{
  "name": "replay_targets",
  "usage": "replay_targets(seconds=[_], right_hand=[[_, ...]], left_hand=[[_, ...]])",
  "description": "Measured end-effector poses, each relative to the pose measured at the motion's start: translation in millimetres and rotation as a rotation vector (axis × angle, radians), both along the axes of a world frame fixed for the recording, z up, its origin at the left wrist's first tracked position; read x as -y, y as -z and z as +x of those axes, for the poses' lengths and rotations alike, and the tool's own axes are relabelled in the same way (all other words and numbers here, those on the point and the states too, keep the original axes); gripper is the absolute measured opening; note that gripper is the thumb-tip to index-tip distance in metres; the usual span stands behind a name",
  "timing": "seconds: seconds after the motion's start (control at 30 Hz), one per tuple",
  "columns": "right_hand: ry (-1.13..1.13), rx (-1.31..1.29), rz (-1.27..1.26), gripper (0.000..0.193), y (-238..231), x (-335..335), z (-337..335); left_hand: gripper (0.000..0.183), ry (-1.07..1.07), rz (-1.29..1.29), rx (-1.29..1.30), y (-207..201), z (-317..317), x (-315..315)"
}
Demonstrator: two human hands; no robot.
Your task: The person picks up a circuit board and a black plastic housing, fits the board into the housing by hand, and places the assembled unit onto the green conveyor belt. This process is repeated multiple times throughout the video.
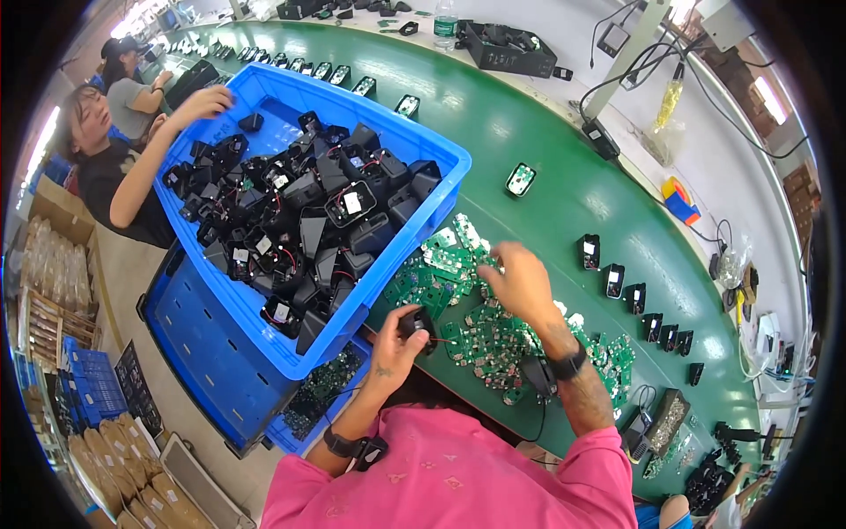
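Green-topped table (573,220) fills our workspace, a blue bin (405,141) of black housings (313,234) by its near edge. Our left hand (395,346) pinches a small black housing (423,324) between thumb and fingers at that edge, red wire (444,340) showing. Our right hand (522,282), fingers curled, is over the heaped green circuit boards (489,339) along the near edge; we cannot tell whether it grips one.
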State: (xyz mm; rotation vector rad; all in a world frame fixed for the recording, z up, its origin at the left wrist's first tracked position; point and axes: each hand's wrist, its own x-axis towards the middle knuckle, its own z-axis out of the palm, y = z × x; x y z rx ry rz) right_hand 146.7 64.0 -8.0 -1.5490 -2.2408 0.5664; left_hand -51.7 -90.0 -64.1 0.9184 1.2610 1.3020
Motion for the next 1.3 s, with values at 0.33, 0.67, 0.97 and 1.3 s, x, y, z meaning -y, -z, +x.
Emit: replay_targets(seconds=[0.33, 0.67, 0.97, 1.3], right_hand=[[0.116, -0.151, 0.025, 0.029, 38.8, -33.3, 2.6], [0.114, -1.604, -0.805, 0.029, -11.7, 44.6, 40.2], [-0.112, -2.06, -0.932, 0.032, 1.7, 98.4, 31.2], [0.239, -1.22, -0.278, 0.03, -29.9, 102.2, 34.1]], left_hand=[[0.047, 0.029, 0.047, -0.122, 14.4, 2.6, -18.1], [0.051, -0.001, 0.133, 0.266, -78.6, 42.3, -50.7], [0.057, 0.035, 0.295, 0.025, -121.8, 68.7, -53.9], [0.059, 0.463, 0.088, 0.186, -100.3, 60.3, -53.3]])
